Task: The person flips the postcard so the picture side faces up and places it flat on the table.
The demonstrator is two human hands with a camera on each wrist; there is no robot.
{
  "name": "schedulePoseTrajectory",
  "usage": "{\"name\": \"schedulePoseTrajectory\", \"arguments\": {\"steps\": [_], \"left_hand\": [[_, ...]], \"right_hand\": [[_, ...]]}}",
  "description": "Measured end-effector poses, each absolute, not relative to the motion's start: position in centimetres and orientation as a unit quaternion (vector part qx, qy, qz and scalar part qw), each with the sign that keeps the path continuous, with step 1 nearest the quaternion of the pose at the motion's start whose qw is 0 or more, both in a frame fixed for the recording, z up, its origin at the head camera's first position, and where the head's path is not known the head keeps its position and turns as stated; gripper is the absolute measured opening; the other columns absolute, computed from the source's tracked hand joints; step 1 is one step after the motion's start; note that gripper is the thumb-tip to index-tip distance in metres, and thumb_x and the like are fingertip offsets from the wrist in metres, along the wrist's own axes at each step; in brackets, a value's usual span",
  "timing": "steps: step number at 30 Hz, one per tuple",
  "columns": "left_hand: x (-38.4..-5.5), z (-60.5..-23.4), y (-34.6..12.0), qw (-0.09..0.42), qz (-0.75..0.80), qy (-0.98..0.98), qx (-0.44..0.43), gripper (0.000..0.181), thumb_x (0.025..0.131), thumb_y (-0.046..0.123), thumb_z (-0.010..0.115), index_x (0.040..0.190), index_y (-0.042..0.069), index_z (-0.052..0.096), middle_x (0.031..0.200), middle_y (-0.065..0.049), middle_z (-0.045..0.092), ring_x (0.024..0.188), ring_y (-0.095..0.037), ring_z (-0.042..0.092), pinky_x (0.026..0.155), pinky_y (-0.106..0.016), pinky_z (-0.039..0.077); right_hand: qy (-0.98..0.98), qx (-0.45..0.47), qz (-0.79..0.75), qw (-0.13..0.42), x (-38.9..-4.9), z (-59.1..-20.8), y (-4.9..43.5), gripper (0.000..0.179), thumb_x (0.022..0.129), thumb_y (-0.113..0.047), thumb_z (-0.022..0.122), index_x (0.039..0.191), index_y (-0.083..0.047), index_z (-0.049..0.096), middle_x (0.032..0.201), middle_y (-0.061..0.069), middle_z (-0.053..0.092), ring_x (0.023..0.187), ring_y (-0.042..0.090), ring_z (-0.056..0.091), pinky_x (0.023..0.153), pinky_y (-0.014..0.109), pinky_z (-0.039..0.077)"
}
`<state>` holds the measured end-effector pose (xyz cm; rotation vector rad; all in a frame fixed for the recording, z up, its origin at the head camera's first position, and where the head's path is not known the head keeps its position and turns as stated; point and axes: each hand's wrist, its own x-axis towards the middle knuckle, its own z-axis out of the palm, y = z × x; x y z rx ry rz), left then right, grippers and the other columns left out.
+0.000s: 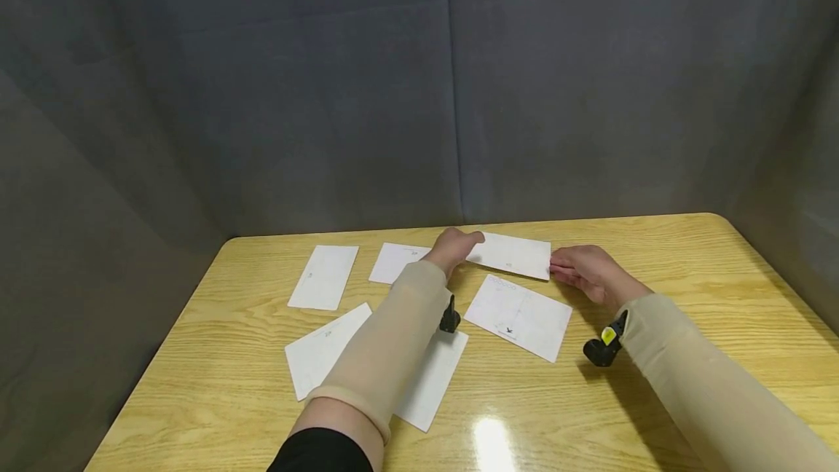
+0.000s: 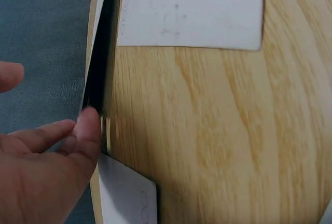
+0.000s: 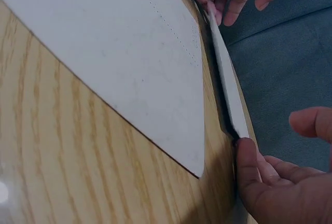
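A white rectangular card (image 1: 511, 253) is tilted up at the back of the table, between both hands. My left hand (image 1: 452, 248) pinches its left end between thumb and fingers. At the opposite end my right hand (image 1: 591, 269) pinches the card by its edge. The left wrist view has the card nearly edge-on, its underside in dark shadow, with the left hand (image 2: 52, 167) at its lower end. In the right wrist view, the right hand (image 3: 285, 182) grips the near end. Just in front lies another white card (image 1: 519, 317) with faint printing and a small dark mark.
Several more white cards lie flat: one at the back left (image 1: 324, 277), one beside the left hand (image 1: 395, 261), one at the front left (image 1: 328, 348), and one partly under the left forearm (image 1: 432, 381). A grey curtain (image 1: 328, 108) hangs behind the wooden table (image 1: 216, 384).
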<state>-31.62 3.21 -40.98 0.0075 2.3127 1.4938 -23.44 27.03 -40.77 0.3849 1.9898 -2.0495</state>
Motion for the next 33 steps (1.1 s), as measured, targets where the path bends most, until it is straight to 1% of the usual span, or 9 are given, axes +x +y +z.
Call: {"name": "schedulePoseTrajectory", "arguments": {"steps": [2, 3, 5, 6, 10, 12, 14, 24, 33], "left_hand": [[-31.7, -41.0, 2.9, 0.191, 0.531, 0.826, 0.010, 0.023, 0.098, 0.023, 0.061, 0.089, 0.002, 0.061, 0.100, -0.008, 0.062, 0.088, -0.021, 0.052, 0.086, -0.033, 0.045], [-31.8, -41.0, 2.8, 0.190, 0.527, 0.828, 0.018, 0.026, 0.099, 0.021, 0.061, 0.079, 0.005, 0.057, 0.089, -0.007, 0.059, 0.081, -0.020, 0.051, 0.081, -0.032, 0.044], [-31.9, -41.0, 2.3, 0.187, 0.521, 0.832, 0.035, 0.035, 0.101, 0.015, 0.059, 0.068, 0.007, 0.052, 0.072, -0.004, 0.053, 0.073, -0.019, 0.051, 0.075, -0.031, 0.044], [-31.9, -40.9, 2.2, 0.183, 0.519, 0.834, 0.043, 0.035, 0.102, 0.012, 0.058, 0.067, 0.006, 0.056, 0.067, -0.004, 0.053, 0.070, -0.018, 0.052, 0.073, -0.031, 0.045], [-32.0, -40.9, 1.8, 0.177, 0.532, 0.827, 0.053, 0.018, 0.101, 0.001, 0.056, 0.097, -0.006, 0.072, 0.074, -0.006, 0.059, 0.070, -0.018, 0.054, 0.068, -0.031, 0.047], [-32.0, -40.9, 1.9, 0.177, 0.539, 0.822, 0.051, 0.022, 0.100, -0.002, 0.056, 0.116, -0.009, 0.070, 0.080, -0.008, 0.061, 0.072, -0.018, 0.056, 0.068, -0.031, 0.048], [-32.0, -41.0, 1.9, 0.179, 0.544, 0.818, 0.050, 0.029, 0.098, -0.004, 0.056, 0.126, -0.010, 0.066, 0.085, -0.009, 0.061, 0.072, -0.017, 0.055, 0.068, -0.030, 0.049], [-32.0, -40.8, 1.8, 0.180, 0.549, 0.814, 0.053, 0.032, 0.097, -0.007, 0.057, 0.128, -0.010, 0.065, 0.082, -0.008, 0.060, 0.070, -0.018, 0.053, 0.067, -0.031, 0.047], [-31.8, -40.3, 1.9, 0.188, 0.552, 0.811, 0.055, 0.027, 0.098, -0.005, 0.056, 0.124, -0.009, 0.062, 0.080, -0.007, 0.058, 0.072, -0.019, 0.053, 0.070, -0.034, 0.047]], "right_hand": [[0.686, 0.130, -0.705, 0.125, -23.4, -40.9, 27.0, 0.048, 0.107, -0.007, 0.049, 0.145, 0.019, 0.035, 0.096, 0.001, 0.064, 0.085, 0.005, 0.064, 0.081, 0.021, 0.056], [0.688, 0.127, -0.704, 0.123, -23.4, -40.9, 27.0, 0.047, 0.107, -0.007, 0.048, 0.144, 0.019, 0.036, 0.096, 0.000, 0.063, 0.085, 0.005, 0.064, 0.080, 0.020, 0.056], [0.696, 0.123, -0.698, 0.118, -23.5, -41.0, 27.0, 0.046, 0.108, -0.008, 0.047, 0.143, 0.019, 0.036, 0.096, 0.000, 0.062, 0.085, 0.005, 0.061, 0.079, 0.020, 0.055], [0.701, 0.121, -0.693, 0.114, -23.5, -41.1, 27.0, 0.046, 0.108, -0.008, 0.047, 0.143, 0.019, 0.036, 0.097, 0.000, 0.061, 0.084, 0.004, 0.061, 0.079, 0.019, 0.055], [0.725, 0.124, -0.669, 0.106, -23.5, -41.1, 27.0, 0.052, 0.109, -0.010, 0.046, 0.149, 0.019, 0.031, 0.104, 0.002, 0.058, 0.086, 0.003, 0.058, 0.080, 0.018, 0.053], [0.731, 0.126, -0.662, 0.104, -23.4, -41.2, 27.1, 0.054, 0.109, -0.011, 0.046, 0.150, 0.019, 0.030, 0.105, 0.002, 0.058, 0.086, 0.003, 0.057, 0.080, 0.018, 0.053], [0.729, 0.129, -0.664, 0.104, -23.4, -41.3, 27.1, 0.053, 0.109, -0.010, 0.046, 0.151, 0.018, 0.029, 0.104, 0.002, 0.058, 0.086, 0.003, 0.057, 0.079, 0.018, 0.053], [0.729, 0.136, -0.665, 0.086, -23.6, -41.2, 27.3, 0.048, 0.107, -0.009, 0.053, 0.148, 0.012, 0.038, 0.104, 0.002, 0.057, 0.086, 0.005, 0.058, 0.081, 0.020, 0.054], [0.751, 0.129, -0.642, 0.086, -23.6, -41.2, 27.5, 0.041, 0.108, -0.010, 0.052, 0.142, 0.012, 0.044, 0.103, 0.003, 0.057, 0.086, 0.007, 0.057, 0.078, 0.019, 0.054]]}}
